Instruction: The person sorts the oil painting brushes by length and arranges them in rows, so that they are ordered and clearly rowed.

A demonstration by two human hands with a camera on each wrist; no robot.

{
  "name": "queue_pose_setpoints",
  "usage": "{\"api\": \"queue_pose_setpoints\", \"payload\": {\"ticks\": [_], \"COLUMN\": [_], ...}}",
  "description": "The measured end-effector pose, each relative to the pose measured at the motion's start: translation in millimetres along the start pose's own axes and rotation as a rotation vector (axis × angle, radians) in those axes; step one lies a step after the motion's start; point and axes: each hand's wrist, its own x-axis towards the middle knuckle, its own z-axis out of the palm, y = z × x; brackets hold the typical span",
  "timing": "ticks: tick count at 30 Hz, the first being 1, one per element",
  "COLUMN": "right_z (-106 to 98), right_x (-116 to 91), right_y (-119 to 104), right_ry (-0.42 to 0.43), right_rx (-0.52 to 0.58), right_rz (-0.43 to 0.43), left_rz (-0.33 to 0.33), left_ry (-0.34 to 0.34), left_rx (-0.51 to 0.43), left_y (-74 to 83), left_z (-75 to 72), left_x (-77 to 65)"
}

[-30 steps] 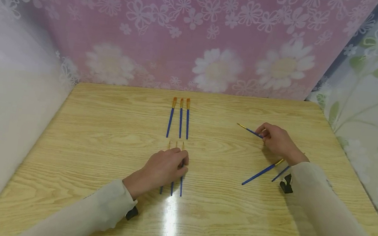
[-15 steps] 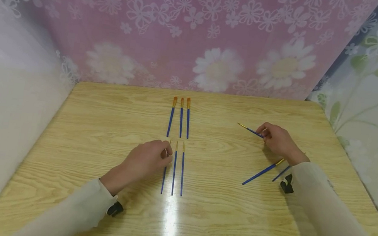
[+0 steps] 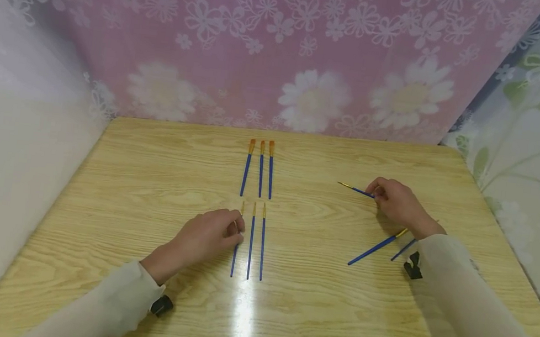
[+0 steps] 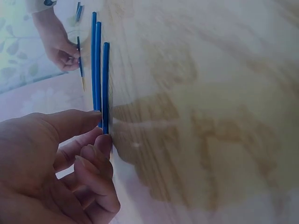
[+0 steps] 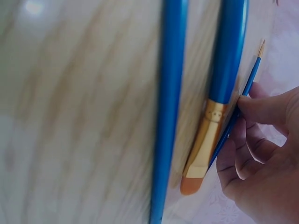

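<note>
In the head view my left hand (image 3: 210, 232) is at the leftmost brush of a near row of three thin blue paintbrushes, tips pointing away. The left wrist view shows its thumb and fingertips pinching that paintbrush (image 4: 106, 84); the other two handles lie close alongside. Over at the right, my right hand (image 3: 396, 201) holds a fine-tipped paintbrush (image 3: 355, 189) between thumb and fingers, its pointed tip aimed left. Beneath the right forearm lie a wider flat paintbrush (image 3: 376, 249) and a thinner blue paintbrush (image 3: 403, 249), partly hidden by the wrist and sleeve.
Beyond the near row, three flat paintbrushes (image 3: 260, 176) with orange bristles lie side by side. All rest on a wood-grain table (image 3: 151, 160). A pink floral cloth (image 3: 241, 65) rises at its far edge, and pale coverings stand at both sides.
My left hand has moved left, from the right end of the near row to its leftmost paintbrush. The right hand keeps its paintbrush in nearly the same place.
</note>
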Motion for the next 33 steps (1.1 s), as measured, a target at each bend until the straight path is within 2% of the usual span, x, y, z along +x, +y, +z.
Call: {"api": "queue_pose_setpoints", "payload": {"ticks": [12,21,25,33], "right_z": [2,6,5,9], "right_x": [7,5,4,-3], "right_y": [3,-5,-19,-58], "right_ry": [-0.005,0.057,0.043,-0.042], "right_rx": [-0.078,-0.127,-0.084,0.065], "right_rz": [-0.109,-0.178,-0.184,-0.107], "left_rz": [0.006,0.000,0.002,0.002], "left_ry": [0.030,0.034,0.035,0.027], "left_rx": [0.017,0.017,0.016,0.002], "left_y": [-2.9,-2.3,-3.5,-5.5], "left_z": [3.5,3.1,2.7,3.1], "left_x": [0.2,0.0,-0.1,2.2]}}
